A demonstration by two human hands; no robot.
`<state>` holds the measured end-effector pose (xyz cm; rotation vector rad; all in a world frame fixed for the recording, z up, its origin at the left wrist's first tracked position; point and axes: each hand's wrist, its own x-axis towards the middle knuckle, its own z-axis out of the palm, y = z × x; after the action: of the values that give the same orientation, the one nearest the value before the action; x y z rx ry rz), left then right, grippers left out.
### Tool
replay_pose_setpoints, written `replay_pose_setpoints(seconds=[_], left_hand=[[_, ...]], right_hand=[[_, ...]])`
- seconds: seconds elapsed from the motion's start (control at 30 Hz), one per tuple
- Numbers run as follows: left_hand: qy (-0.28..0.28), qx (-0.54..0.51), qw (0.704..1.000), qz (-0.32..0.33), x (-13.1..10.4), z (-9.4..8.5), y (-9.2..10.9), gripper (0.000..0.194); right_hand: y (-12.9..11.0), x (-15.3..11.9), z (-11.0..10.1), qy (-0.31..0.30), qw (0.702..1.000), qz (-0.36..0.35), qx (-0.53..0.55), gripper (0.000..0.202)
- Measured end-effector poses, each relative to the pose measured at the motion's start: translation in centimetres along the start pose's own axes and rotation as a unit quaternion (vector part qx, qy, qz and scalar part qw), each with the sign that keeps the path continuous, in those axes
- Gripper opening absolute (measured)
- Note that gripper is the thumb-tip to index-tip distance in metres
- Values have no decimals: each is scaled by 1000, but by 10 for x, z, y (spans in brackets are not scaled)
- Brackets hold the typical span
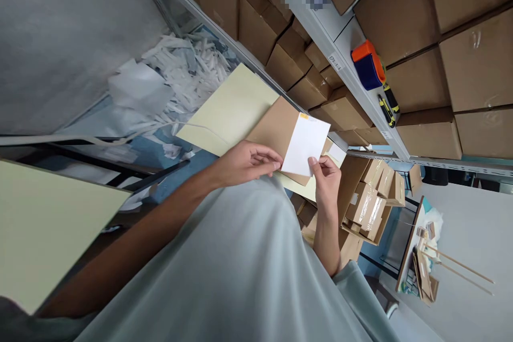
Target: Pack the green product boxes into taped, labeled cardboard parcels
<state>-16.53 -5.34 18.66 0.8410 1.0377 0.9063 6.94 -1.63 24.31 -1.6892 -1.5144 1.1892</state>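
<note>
The right hand [326, 176] pinched the white sheet [305, 144] over the brown cardboard [274, 128], while just beside it the half-curled left hand [256, 161] had no visible hold; sheet and cardboard looked unjoined.

Single head-worn view, facing forward and down over the grey-green garment [240, 262], lower centre. Left hand [250, 163] and right hand [326, 179] close, mid-frame. Horizon canted: shelf beam [340, 64] slants from top centre rightward; table [409, 246], right side, farther off, tipped.
</note>
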Motion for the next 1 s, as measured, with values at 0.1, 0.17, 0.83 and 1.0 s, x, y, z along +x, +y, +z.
replay_pose_setpoints(seconds=[0.1,0.17,0.83,1.0], left_hand=[[-2,-5,1000,-3,-4,19,-4,40],[16,-10,1000,-2,-5,28,-4,41],[121,89,987,52,7,67,1,25],[125,116,981,88,7,72,-6,23]], right_hand=[[-1,2,-1,29,999,-20,-9,56],[0,3,-4,32,999,-30,-19,57],[20,-2,-21,-61,978,-185,-80,18],[6,-7,-23,-102,972,-194,-89,12]])
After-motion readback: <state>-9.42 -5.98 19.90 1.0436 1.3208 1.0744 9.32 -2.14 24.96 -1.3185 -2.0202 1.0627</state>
